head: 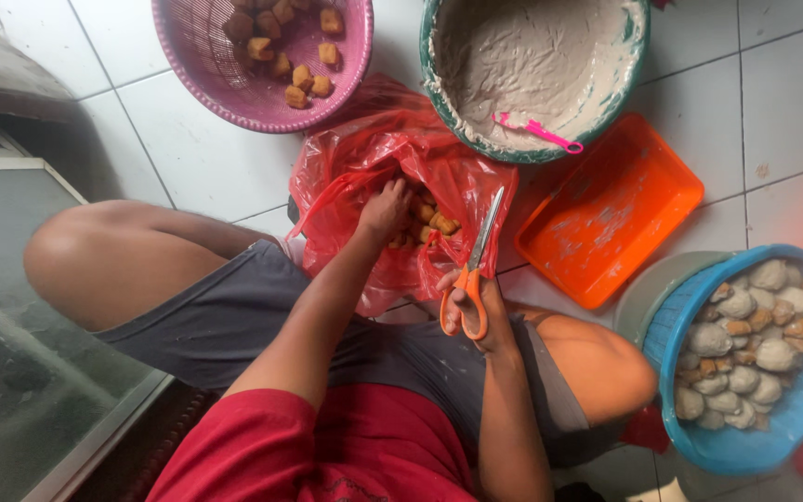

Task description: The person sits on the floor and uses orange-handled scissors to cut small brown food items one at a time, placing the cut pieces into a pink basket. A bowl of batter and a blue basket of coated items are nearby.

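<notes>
Digging in the tofu bag
Left hand grabs fried tofu puffs inside the red plastic bag; right hand grips orange-handled scissors.

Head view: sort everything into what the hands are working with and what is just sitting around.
In hand:
left hand inside red plastic bag, on fried tofu cubes
right hand holding orange-handled scissors

Sitting around:
pink basket
green basin of paste, pink spatula
orange tray
blue basket of filled tofu
</notes>
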